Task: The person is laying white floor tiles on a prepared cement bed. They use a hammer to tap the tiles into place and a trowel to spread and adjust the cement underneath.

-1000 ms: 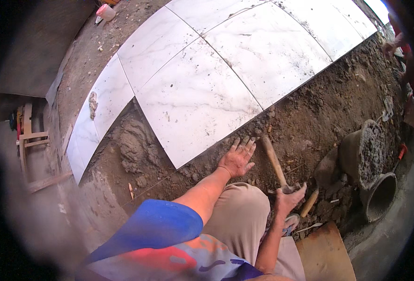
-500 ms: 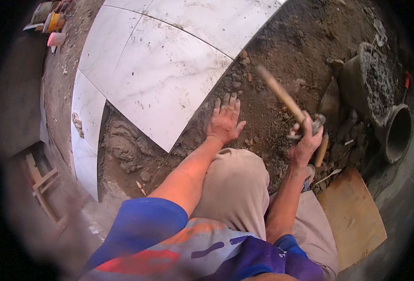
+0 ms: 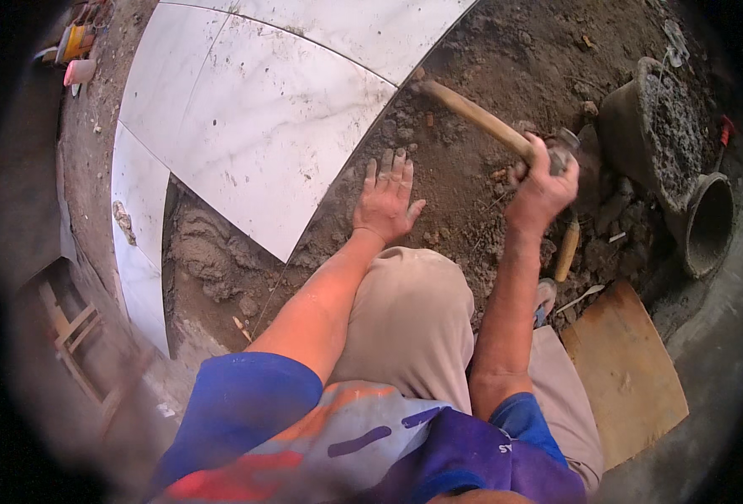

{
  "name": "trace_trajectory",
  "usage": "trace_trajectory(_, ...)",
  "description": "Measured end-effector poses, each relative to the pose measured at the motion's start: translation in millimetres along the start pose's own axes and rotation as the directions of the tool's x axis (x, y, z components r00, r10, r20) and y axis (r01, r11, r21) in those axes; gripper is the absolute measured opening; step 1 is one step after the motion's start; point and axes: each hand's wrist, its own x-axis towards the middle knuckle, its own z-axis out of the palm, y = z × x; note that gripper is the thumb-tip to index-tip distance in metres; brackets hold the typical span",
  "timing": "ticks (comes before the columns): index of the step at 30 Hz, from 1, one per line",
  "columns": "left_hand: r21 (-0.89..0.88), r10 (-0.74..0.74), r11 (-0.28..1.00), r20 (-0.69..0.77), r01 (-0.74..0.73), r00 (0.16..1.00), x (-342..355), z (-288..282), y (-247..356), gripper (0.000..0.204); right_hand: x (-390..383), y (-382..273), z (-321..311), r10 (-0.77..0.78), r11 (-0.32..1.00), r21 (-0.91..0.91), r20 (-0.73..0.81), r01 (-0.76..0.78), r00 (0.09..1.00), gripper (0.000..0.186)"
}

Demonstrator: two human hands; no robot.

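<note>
My right hand (image 3: pixel 543 189) is closed round the metal head end of a hammer (image 3: pixel 480 122). Its wooden handle points up and left, and the handle's tip is close to the tile edge; whether they touch I cannot tell. My left hand (image 3: pixel 385 197) rests palm down on the dirt, fingers spread, just right of a white marbled tile (image 3: pixel 279 126). That tile's near corner juts out over a bed of wet mortar (image 3: pixel 207 252). More white tiles adjoin it at the far side and the left.
Right, a bucket of grey mortar (image 3: pixel 623 118) leans beside an empty bucket (image 3: pixel 711 227). A wooden-handled tool (image 3: pixel 567 252) lies in the dirt near a brown board (image 3: pixel 627 374). A wooden frame (image 3: pixel 69 336) is at left, a pink container (image 3: pixel 79 72) at far left.
My right hand has moved up with the hammer, and the handle's tip has swung left toward the tile edge. My left hand stays flat on the dirt. The view has shifted slightly.
</note>
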Motion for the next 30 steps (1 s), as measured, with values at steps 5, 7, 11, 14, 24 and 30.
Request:
trace_trajectory(5,-0.002,-0.002,1.0,-0.045,0.002,0.999,8,-3,-3,0.079,7,-25,-27,0.043,0.987,0.157,-0.074,-0.031,0.996,0.019)
trace_trajectory(7,-0.005,0.002,1.0,-0.04,-0.002,0.999,8,-1,-2,0.079,9,17,15,-0.009,0.986,-0.165,-0.077,-0.004,0.997,0.018)
trace_trajectory(11,-0.039,0.019,0.999,-0.064,-0.022,0.998,0,3,0,0.083,5,-4,15,0.199,0.97,0.131,0.067,-0.207,0.978,0.017)
trace_trajectory(14,-0.015,0.006,1.0,-0.086,-0.007,0.996,11,1,-11,0.083,28,2,-20,0.174,0.964,0.205,0.001,-0.171,0.985,0.012)
trace_trajectory(24,-0.081,-0.001,0.997,-0.042,-0.002,0.999,-1,2,-1,0.077,6,12,15,0.2,0.971,0.131,0.022,-0.202,0.979,0.012)
trace_trajectory(30,-0.089,0.002,0.996,-0.097,-0.01,0.995,16,-2,-6,0.076,32,-6,28,0.167,0.981,0.115,-0.091,-0.156,0.982,0.01)
